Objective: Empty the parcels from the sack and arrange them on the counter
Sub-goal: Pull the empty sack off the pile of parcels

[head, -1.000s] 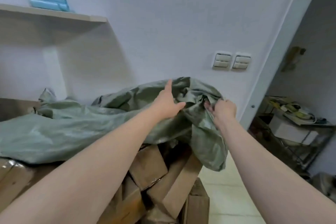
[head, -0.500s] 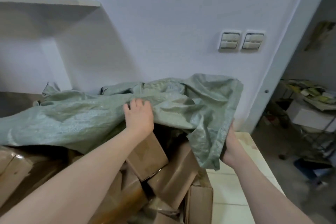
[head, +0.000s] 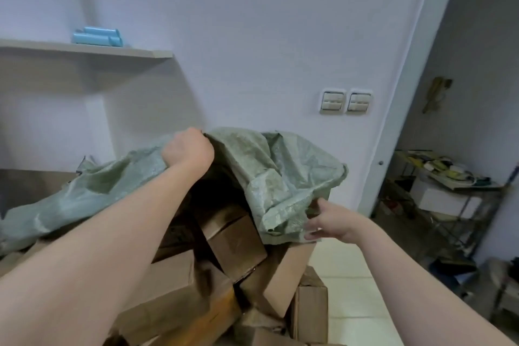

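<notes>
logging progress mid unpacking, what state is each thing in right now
sack: mouth lifted open, draped over the boxes, not yet pulled off them
boxes: shut, heaped in a jumble, several tilted, partly under the sack
left hand: raised, grips the sack's upper edge
right hand: pinches the sack's lower edge
blue rolls: lying on their sides on the shelf
wall switches: position too small to tell

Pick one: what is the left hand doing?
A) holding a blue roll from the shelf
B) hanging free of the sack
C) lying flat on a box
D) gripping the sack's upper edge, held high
D: the left hand is curled round the top edge of the green sack, holding it up above the brown boxes, while the right hand holds the sack's lower hem.
</notes>
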`<state>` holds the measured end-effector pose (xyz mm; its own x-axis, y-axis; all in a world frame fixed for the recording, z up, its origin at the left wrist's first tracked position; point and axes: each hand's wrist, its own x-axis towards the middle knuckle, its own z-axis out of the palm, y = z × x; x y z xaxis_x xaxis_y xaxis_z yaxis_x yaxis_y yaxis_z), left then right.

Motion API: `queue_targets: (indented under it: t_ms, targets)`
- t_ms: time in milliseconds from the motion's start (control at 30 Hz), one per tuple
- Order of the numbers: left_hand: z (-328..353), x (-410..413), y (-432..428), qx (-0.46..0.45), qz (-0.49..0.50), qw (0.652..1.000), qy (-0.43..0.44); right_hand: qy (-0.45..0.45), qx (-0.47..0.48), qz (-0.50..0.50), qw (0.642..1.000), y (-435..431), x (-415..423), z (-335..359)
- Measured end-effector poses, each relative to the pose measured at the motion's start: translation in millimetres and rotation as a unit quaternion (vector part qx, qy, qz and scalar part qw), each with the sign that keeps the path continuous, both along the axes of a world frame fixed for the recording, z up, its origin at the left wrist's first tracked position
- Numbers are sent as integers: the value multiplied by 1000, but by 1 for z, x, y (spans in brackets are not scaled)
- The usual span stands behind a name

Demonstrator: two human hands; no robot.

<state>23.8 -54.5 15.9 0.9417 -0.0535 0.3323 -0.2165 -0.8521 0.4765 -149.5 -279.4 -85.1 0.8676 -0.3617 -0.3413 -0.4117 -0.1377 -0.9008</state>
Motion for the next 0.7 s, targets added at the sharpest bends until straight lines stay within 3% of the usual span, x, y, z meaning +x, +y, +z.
queue_targets:
  t_ms: [67,133,167,233,300,367,433,467,567,700]
  targets:
    - [16,-9,9,-40,-7,999,18,130,-137,120,975,37,-10,10]
    - [25,-23,18,-79,-31,996,41,210,-263,133,932,79,-13,6]
    - [26,-31,21,-92,-47,993,51,196,-284,112,932,97,-11,0]
    - [28,-47,34,-123,-81,987,63,87,-317,36,944,124,0,-7]
    - [27,-56,55,-160,-100,979,77,0,-279,-112,954,131,11,-2]
    - [26,-52,78,-203,-96,969,99,-77,-157,-283,943,121,13,13]
    - [18,-41,100,-247,-91,958,115,-145,-30,-374,916,106,1,29]
    - [16,-39,109,-264,-92,954,113,-158,-10,-388,908,99,-6,37]
    - [20,-39,119,-251,-120,958,69,-195,-17,-412,890,96,-32,70]
    - [43,-72,105,-249,-112,955,-111,-282,-77,-484,825,103,-69,119]
